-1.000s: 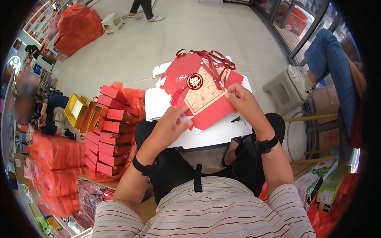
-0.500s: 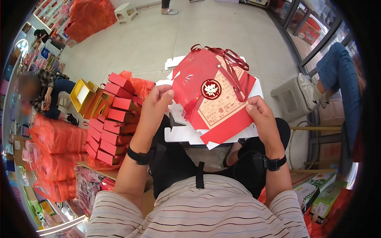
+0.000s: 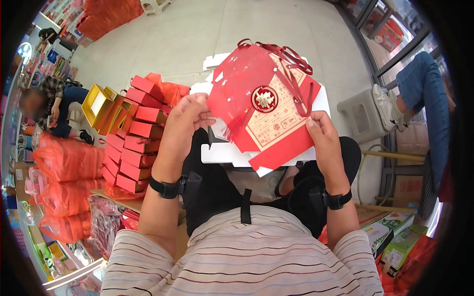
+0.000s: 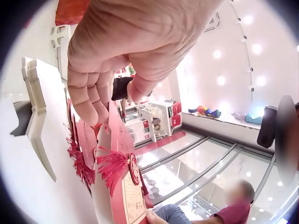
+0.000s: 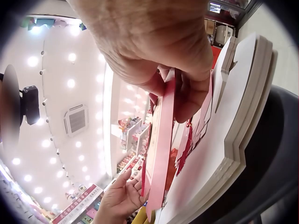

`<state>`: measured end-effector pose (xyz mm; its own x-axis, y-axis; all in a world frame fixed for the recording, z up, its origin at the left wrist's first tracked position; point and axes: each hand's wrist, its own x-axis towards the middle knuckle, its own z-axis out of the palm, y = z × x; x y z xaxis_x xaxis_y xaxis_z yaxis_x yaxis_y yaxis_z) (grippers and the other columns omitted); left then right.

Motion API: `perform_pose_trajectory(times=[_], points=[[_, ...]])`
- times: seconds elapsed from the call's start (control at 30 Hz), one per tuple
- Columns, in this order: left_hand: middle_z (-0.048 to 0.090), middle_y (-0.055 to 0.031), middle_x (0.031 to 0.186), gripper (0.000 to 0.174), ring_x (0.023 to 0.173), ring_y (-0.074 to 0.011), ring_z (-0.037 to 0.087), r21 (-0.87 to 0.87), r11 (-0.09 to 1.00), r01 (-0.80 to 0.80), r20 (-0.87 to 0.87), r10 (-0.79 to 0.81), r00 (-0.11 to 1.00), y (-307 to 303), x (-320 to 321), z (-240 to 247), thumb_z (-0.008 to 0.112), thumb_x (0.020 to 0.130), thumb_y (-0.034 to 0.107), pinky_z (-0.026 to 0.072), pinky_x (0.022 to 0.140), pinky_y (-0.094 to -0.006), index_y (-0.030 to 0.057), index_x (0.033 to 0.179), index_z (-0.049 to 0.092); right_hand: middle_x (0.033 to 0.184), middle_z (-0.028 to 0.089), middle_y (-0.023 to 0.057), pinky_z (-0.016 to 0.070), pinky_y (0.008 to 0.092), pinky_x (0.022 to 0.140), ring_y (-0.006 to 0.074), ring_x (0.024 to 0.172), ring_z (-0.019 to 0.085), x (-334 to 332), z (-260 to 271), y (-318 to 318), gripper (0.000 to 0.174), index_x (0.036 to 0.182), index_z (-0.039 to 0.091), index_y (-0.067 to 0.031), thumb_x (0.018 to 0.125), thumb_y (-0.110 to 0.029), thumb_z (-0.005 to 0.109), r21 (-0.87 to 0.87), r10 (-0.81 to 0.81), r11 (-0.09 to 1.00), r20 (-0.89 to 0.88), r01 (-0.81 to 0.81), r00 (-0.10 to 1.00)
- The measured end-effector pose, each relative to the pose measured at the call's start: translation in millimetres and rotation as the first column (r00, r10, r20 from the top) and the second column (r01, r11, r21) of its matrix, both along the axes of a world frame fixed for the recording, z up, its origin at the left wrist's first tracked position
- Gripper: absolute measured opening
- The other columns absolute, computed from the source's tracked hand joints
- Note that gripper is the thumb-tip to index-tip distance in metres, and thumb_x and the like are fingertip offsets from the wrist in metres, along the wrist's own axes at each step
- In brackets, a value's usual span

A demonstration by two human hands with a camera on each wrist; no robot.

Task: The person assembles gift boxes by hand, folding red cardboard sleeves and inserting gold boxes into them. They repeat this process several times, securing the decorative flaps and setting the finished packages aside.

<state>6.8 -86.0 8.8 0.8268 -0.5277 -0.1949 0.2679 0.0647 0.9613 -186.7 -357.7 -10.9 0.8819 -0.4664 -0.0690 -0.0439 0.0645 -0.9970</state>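
Observation:
My right hand pinches the lower right edge of a red printed cardboard piece between thumb and fingers. On its face are a cream printed panel, a round red-and-gold emblem with a tassel, and dark red ribbons at the top. In the right wrist view the piece stands on edge above more red tasselled pieces lying on white boards. My left hand is beside the piece's left edge, fingers loosely bent and thumb apart, holding nothing.
Red boxes stand stacked at my left, with yellow-lined open boxes behind them. Red plastic bags are piled farther left, near a seated person. On the right, another person's shoes rest on a grey stool.
The red piece has been raised and tilted upward off the pile by my right hand. My left hand has moved from its lower edge to its left side, its fingers loosened.

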Motion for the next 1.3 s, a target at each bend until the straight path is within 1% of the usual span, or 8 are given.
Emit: perform_pose_trajectory(times=[0.17,0.27,0.37,0.57,0.87,0.97,1.17,1.3], points=[[0.070,-0.0056,0.118,0.040,0.113,-0.0129,0.063,-0.103,0.995,0.010,-0.010,-0.011,1.000,0,-10,2,0.060,0.105,0.033,0.0472,0.095,-0.0308,0.0015,0.130,0.062,0.108,0.064,0.0021,0.0449,0.0236,0.093,0.0056,0.099,0.056,6,-5,3,0.020,0.117,0.058,-0.0017,0.109,-0.020,0.055,0.077,-0.055,0.996,0.052,0.051,0.997],[0.070,-0.0062,0.121,0.041,0.110,-0.0118,0.064,0.126,0.992,-0.006,0.208,-0.021,0.978,0,-18,10,0.059,0.106,0.033,0.0478,0.090,-0.0296,0.0016,0.132,0.061,0.108,0.064,0.0021,0.0447,0.0235,0.093,0.0058,0.099,0.056,6,-5,6,0.019,0.117,0.058,-0.0016,0.109,-0.018,0.055,0.069,-0.059,0.996,0.066,0.054,0.996],[0.070,-0.0072,0.122,0.040,0.109,-0.0133,0.065,0.141,0.986,0.092,0.108,-0.107,0.988,14,-11,17,0.059,0.106,0.032,0.0483,0.088,-0.0276,0.0020,0.132,0.061,0.109,0.065,0.0021,0.0448,0.0236,0.093,0.0060,0.099,0.056,6,-3,8,0.018,0.117,0.058,-0.0015,0.109,-0.017,0.055,0.054,-0.057,0.997,0.066,0.054,0.996],[0.069,-0.0135,0.127,0.042,0.116,-0.0236,0.068,-0.277,0.950,0.144,-0.101,-0.178,0.979,3,-30,15,0.055,0.108,0.028,0.0569,0.094,-0.0365,-0.0015,0.137,0.051,0.109,0.065,0.0023,0.0456,0.0228,0.092,0.0053,0.100,0.057,13,1,17,0.018,0.118,0.058,-0.0017,0.110,-0.017,0.054,0.082,-0.074,0.995,0.132,0.063,0.989],[0.063,-0.0140,0.140,0.049,0.133,-0.0255,0.059,-0.474,0.861,0.187,-0.256,-0.338,0.906,-7,-71,-6,0.061,0.105,0.024,0.0493,0.110,-0.0432,0.0017,0.147,0.048,0.110,0.067,0.0044,0.0473,0.0228,0.091,0.0058,0.100,0.060,22,12,27,0.018,0.118,0.058,-0.0020,0.110,-0.017,0.052,0.162,-0.150,0.979,0.162,0.124,0.975],[0.064,-0.0089,0.138,0.050,0.127,-0.0193,0.061,-0.235,0.949,0.210,-0.159,-0.251,0.955,-14,-84,-18,0.065,0.103,0.017,0.0500,0.106,-0.0375,0.0040,0.148,0.049,0.110,0.067,0.0038,0.0477,0.0243,0.092,0.0070,0.100,0.060,26,6,30,0.020,0.119,0.058,-0.0018,0.110,-0.019,0.053,0.193,-0.164,0.973,0.171,0.131,0.971],[0.068,-0.0046,0.121,0.049,0.099,-0.0093,0.060,-0.071,0.985,0.159,0.104,-0.151,0.983,-13,-73,-9,0.063,0.102,0.005,0.0494,0.086,-0.0277,0.0027,0.148,0.047,0.107,0.068,0.0085,0.0503,0.0314,0.092,0.0169,0.102,0.064,25,5,10,0.023,0.121,0.058,0.0004,0.102,-0.012,0.060,-0.362,-0.093,0.926,0.054,0.106,0.994],[0.069,-0.0064,0.094,0.049,0.081,-0.0095,0.061,0.363,0.909,0.205,0.318,-0.327,0.890,6,-50,12,0.063,0.101,0.007,0.0500,0.072,-0.0283,-0.0005,0.145,0.045,0.121,0.063,0.0175,0.0497,0.0374,0.099,0.0298,0.115,0.063,26,56,7,0.036,0.130,0.056,0.0012,0.096,-0.008,0.064,-0.751,-0.085,0.597,0.290,0.282,0.953]])
